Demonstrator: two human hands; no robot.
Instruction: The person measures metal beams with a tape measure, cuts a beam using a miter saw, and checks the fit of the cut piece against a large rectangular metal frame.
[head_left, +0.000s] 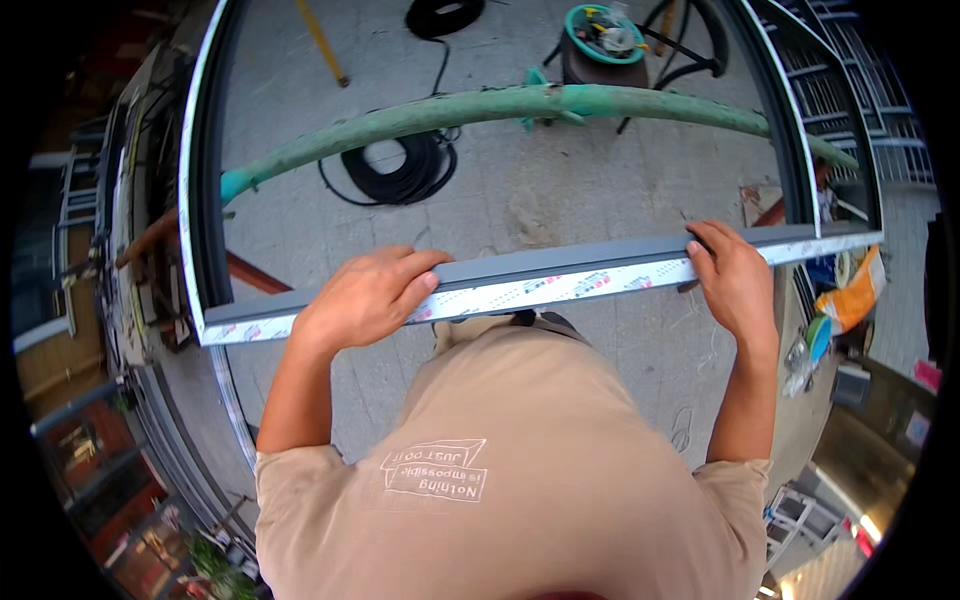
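Both my hands grip the near bar (pixel 560 272) of a large grey metal window frame, which carries a strip of white protective film on its front face. My left hand (pixel 365 295) wraps over the bar left of centre. My right hand (pixel 735 275) holds it near the right corner. The frame's left side bar (pixel 200 160) and right side bar (pixel 785 120) run away from me, and the frame sits across a green-painted trestle beam (pixel 500 105). My beige shirt fills the lower middle of the view.
A coil of black cable (pixel 395 170) lies on the paved floor under the frame. A stool with a green bowl of small parts (pixel 603 35) stands beyond the beam. A yellow rod (pixel 322 40) lies far left. More frames and clutter line the left; bags lie at right (pixel 848 295).
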